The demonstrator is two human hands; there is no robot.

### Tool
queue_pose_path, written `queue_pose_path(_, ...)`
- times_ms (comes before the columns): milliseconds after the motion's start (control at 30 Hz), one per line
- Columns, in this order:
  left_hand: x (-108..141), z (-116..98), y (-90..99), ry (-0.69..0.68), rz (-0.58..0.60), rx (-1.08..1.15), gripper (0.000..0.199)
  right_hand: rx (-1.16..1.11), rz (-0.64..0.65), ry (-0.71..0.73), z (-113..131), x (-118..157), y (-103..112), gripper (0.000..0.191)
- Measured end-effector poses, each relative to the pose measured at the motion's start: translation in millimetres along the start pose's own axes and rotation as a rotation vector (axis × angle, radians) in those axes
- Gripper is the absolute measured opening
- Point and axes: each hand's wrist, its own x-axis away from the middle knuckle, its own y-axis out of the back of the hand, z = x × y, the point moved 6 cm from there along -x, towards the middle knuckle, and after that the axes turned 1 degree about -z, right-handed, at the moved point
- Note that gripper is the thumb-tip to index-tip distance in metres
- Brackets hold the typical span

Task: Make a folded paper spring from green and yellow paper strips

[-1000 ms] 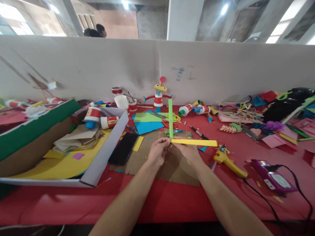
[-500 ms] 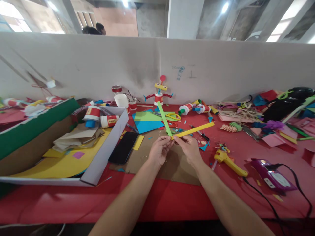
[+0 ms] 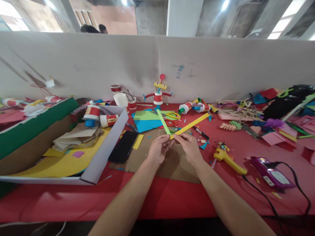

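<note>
Two paper strips meet at one end between my fingertips, in a V shape. The green paper strip (image 3: 162,122) points away and slightly left; the yellow paper strip (image 3: 193,126) slants up to the right. My left hand (image 3: 158,148) pinches the joined end from the left. From the right, my right hand (image 3: 188,146) pinches the yellow strip close to the same corner. Fingers cover part of the joint. A small folded green paper piece (image 3: 172,131) shows just behind it. Below the hands lies a brown cardboard sheet (image 3: 177,168).
Left are a box (image 3: 94,167) of paper and cups, and a black phone (image 3: 123,147). Behind stand a paper-cup figure (image 3: 158,97) and yellow-handled scissors (image 3: 173,115). A yellow glue gun (image 3: 230,161) and purple power adapter (image 3: 273,173) with cords lie right.
The yellow strip has tilted up more steeply, and its far end has shifted left. The green strip's top has dipped slightly. Both hands keep their pinch at the corner.
</note>
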Motion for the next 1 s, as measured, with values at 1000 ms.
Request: queue_pose_path(1000,4.4,-7.3,-3.1,-0.073,0.029,-0.093,0.009,0.033,0.045,0.067,6.8,-1.3,-0.3,0.020)
